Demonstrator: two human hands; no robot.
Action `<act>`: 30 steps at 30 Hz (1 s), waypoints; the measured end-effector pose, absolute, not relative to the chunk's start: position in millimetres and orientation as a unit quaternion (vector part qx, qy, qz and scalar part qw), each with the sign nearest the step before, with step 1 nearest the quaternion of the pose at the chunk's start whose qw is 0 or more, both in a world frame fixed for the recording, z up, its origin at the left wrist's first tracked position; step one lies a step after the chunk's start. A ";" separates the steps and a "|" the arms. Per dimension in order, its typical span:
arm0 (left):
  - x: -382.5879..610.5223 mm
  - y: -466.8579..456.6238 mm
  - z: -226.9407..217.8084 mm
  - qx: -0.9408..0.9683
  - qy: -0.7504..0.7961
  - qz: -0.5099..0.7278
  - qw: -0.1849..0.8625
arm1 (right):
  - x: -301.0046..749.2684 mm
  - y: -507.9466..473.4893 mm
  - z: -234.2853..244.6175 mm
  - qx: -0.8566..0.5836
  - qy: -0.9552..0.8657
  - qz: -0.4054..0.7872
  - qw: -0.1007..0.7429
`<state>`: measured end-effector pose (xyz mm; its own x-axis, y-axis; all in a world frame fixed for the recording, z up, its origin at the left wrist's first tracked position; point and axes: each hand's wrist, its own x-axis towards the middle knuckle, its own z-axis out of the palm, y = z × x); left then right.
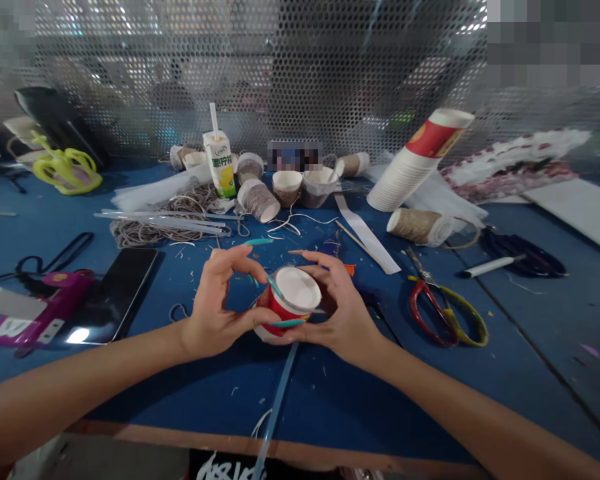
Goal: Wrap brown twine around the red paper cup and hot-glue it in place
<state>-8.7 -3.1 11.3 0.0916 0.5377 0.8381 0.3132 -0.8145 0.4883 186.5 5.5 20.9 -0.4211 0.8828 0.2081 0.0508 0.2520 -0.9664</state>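
A red and white paper cup (298, 291) is tilted between my two hands above the blue table, its pale round end facing up. My left hand (225, 297) grips the cup from the left, with the thumb along its lower side and long teal nails lying against the red wall. Wrapped round the other side, my right hand (337, 303) has its thumb below and its fingers behind the cup. Part of the cup is hidden by the fingers. A translucent glue stick (280, 393) runs from under the cup to the table's front edge.
Red- and yellow-handled scissors (447, 310) lie at right. Behind them leans a stack of paper cups (405, 177). Twine-wrapped cups (260, 200), grey cord (145, 230) and a drink carton (220, 163) stand behind my hands. A phone (123, 293) and purple glue gun (47, 310) are at left.
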 end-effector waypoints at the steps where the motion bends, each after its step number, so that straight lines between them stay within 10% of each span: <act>1: -8.3 -3.5 10.8 0.731 0.300 0.606 0.094 | 186.6 4.9 19.8 -0.346 -0.681 0.497 0.412; 16: -6.1 -8.8 8.6 0.655 0.361 0.663 -0.037 | 183.4 4.2 18.1 -0.330 -0.672 0.532 0.395; 30: -5.4 -11.2 9.3 0.707 0.290 0.637 0.100 | 181.9 3.3 16.7 -0.327 -0.670 0.536 0.396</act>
<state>-5.4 -11.2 9.3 0.0209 0.5372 0.8432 0.2829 -0.8121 0.5103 181.9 3.3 16.7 -0.4729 0.8624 0.1806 0.0133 0.2119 -0.9772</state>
